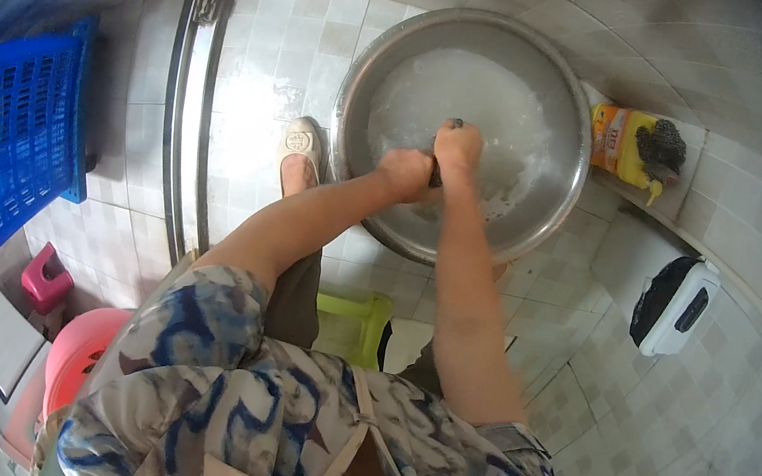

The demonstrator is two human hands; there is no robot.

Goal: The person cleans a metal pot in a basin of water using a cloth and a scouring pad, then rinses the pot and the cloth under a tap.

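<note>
Both my hands are closed and pressed together over a large round metal basin (348, 140) of cloudy, whitish water. Between them is a dark, wet-looking bunch of cloth (437, 174), mostly hidden by the fingers; a bit of it pokes out at the top. My left hand (405, 175) grips it from the left, knuckles up. Slightly higher and to the right, my right hand (459, 147) makes a fist around it. Some suds float around the hands, and what lies under the water cannot be made out.
At the right, a low ledge bears a yellow-orange bag (612, 140) and a dark mesh scrubber (661, 147). Below it is a white bin (693, 309) with a black liner. A green stool (372, 330) is near my legs. Leftward are a blue basket (18, 130) and a pink tub (79, 346).
</note>
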